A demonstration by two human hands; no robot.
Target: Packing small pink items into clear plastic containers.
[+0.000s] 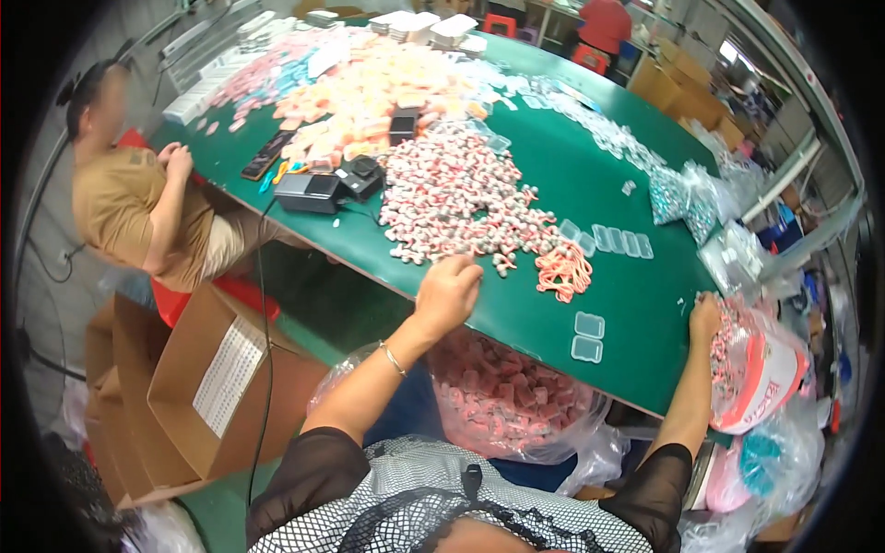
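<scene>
My left hand (449, 293) is at the near edge of a heap of small white-and-pink pieces (452, 189), its fingers curled together; whatever they hold is too small to make out. Orange cords (564, 272) lie bunched at the heap's right end. Far to the right, my right hand (705, 316) is at the mouth of a clear plastic bag (761, 382) with similar small pieces in it. Its fingers are bent inward, and what is in them is hidden. Two clear little plastic cases (587, 337) lie on the green table (498, 336) between my hands.
A seated person (138, 198) is on the left beside an open cardboard box (198, 396). Black devices (309, 193) and a phone (268, 155) lie near the table's left edge. Below the front edge stands a large bag of pink cases (512, 396). More clear cases (622, 241) lie right of the heap.
</scene>
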